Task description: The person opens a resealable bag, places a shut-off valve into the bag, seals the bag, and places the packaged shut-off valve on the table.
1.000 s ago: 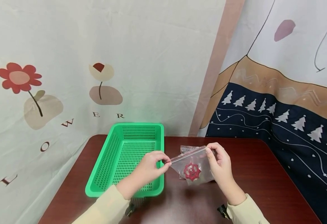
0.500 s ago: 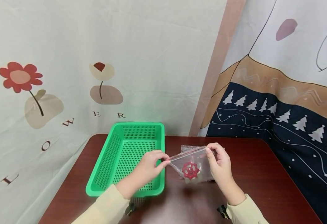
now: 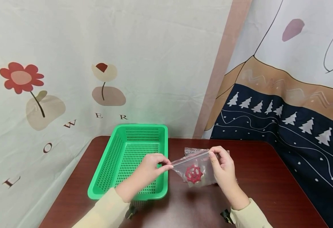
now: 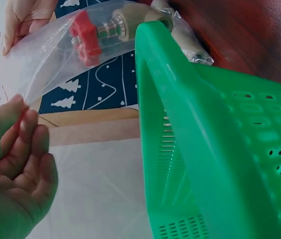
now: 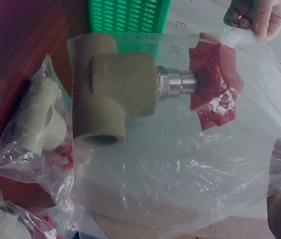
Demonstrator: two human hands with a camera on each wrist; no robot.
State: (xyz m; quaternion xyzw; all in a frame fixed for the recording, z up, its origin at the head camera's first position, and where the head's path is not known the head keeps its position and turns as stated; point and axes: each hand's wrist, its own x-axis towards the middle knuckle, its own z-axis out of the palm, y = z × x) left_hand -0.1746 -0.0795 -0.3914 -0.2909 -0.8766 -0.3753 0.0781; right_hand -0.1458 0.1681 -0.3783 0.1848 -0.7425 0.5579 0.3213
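Observation:
In the head view my left hand (image 3: 149,166) pinches the left end of a clear zip bag's (image 3: 207,171) top edge between thumb and fingertips. My right hand (image 3: 225,166) pinches the other end, so the zip edge is stretched on a slant, higher at the right. Inside the bag sits a stop valve (image 5: 125,84) with a beige-grey tee body, a metal stem and a red handwheel (image 3: 194,174). The right wrist view shows the valve lying sideways in the bag's lower part, the bag hanging over the table.
A green perforated basket (image 3: 167,148) stands left of the bag, its rim close to my left forearm. On the dark red table (image 3: 255,177), two more bagged valves, one upper (image 5: 38,117) and one lower (image 5: 3,219), lie beneath in the right wrist view. Printed cloth (image 3: 169,63) hangs behind.
Both hands keep their grip on the bag's top edge. My left hand and the bagged valve have shifted very slightly left.

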